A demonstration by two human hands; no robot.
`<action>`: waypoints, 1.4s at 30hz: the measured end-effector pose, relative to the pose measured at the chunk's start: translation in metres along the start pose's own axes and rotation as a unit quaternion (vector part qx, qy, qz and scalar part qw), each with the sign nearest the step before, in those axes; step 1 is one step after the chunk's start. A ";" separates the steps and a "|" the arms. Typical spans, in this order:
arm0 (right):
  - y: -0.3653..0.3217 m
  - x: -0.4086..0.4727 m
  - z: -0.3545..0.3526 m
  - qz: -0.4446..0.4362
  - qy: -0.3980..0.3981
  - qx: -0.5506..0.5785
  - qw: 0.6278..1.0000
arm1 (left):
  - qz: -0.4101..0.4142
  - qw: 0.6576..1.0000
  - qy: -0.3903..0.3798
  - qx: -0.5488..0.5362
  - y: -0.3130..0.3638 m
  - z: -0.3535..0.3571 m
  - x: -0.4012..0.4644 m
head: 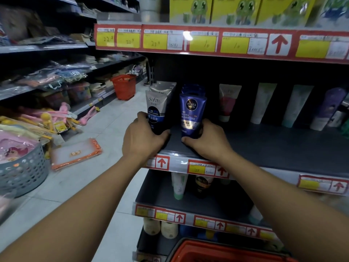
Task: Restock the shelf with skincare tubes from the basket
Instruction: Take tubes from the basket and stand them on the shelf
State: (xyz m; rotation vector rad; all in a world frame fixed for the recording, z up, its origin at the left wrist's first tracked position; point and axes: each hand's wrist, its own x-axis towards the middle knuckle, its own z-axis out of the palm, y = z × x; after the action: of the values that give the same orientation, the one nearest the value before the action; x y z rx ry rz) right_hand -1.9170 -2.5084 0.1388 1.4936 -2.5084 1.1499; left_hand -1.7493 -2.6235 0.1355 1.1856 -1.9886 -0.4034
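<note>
Grey Softto tube (157, 108) and dark blue Nivea Men tube (191, 115) both standing cap-down near the front-left of the dark shelf (264, 146), side by side, small gap between. Red basket (217, 251) sits below.

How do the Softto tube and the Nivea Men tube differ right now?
The Softto tube is grey-white on top with a dark blue base; the Nivea Men tube is blue all over, with gold near the base. The left hand grips the Softto tube, the right hand grips the Nivea Men tube. The Softto tube stands at the shelf's left end, the Nivea Men tube beside it on the right. Both stand cap-down near the front edge, with more tubes behind them.
</note>
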 end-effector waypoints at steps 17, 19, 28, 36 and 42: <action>0.004 0.007 0.011 0.008 0.008 -0.083 0.997 | -0.011 0.999 0.018 0.034 -0.005 0.005 0.001; 0.003 0.006 0.011 0.009 0.007 -0.087 0.996 | -0.013 0.999 0.019 0.037 -0.004 0.005 0.001; 0.004 0.006 0.010 0.004 0.003 -0.097 0.995 | -0.034 0.999 0.017 0.024 -0.005 0.007 0.002; 0.003 0.007 0.011 0.003 0.004 -0.105 0.994 | -0.032 0.999 0.014 0.034 -0.007 0.009 0.003; 0.002 0.008 0.010 0.000 0.005 -0.112 0.994 | -0.033 0.999 0.013 0.036 -0.007 0.010 0.005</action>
State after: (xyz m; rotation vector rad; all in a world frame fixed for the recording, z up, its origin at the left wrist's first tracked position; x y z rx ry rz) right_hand -1.9192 -2.5195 0.1331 1.4251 -2.5305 0.8378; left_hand -1.7540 -2.6323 0.1262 1.2986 -1.9607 -0.3498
